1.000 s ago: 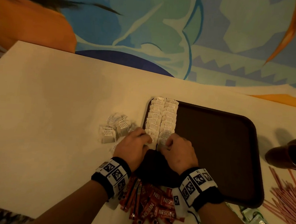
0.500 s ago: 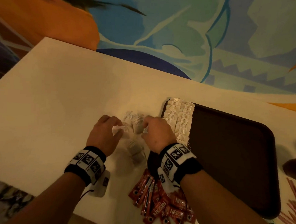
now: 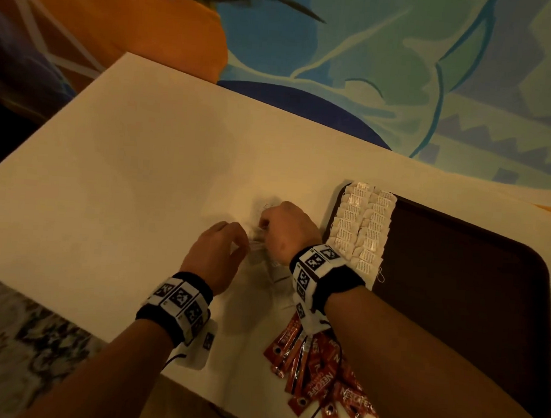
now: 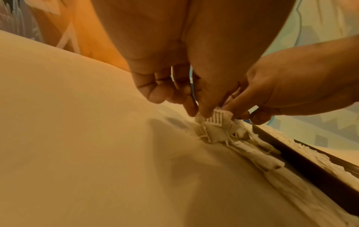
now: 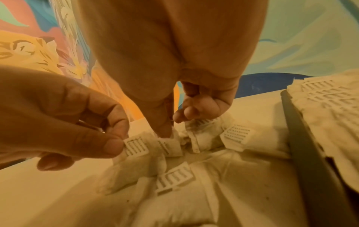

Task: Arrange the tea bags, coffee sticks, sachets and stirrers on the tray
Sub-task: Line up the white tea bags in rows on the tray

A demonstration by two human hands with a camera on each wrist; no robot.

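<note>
A loose heap of white tea bags lies on the table just left of the dark brown tray. My left hand pinches the printed tag of one tea bag at the heap's left side. My right hand is right beside it, thumb and curled fingers closed on another tea bag. Two neat rows of tea bags lie along the tray's left edge. Red coffee sticks are piled at the table's front edge, partly under my right forearm.
The cream table stretches bare to the left and far side, and its front edge runs close below my wrists. Most of the tray floor right of the tea bag rows is bare. A patterned blue, green and orange surface lies beyond the table.
Both hands left the tea bag rows on the tray and moved left to the loose heap on the table, where each now pinches a tea bag. The camera view has shifted left.
</note>
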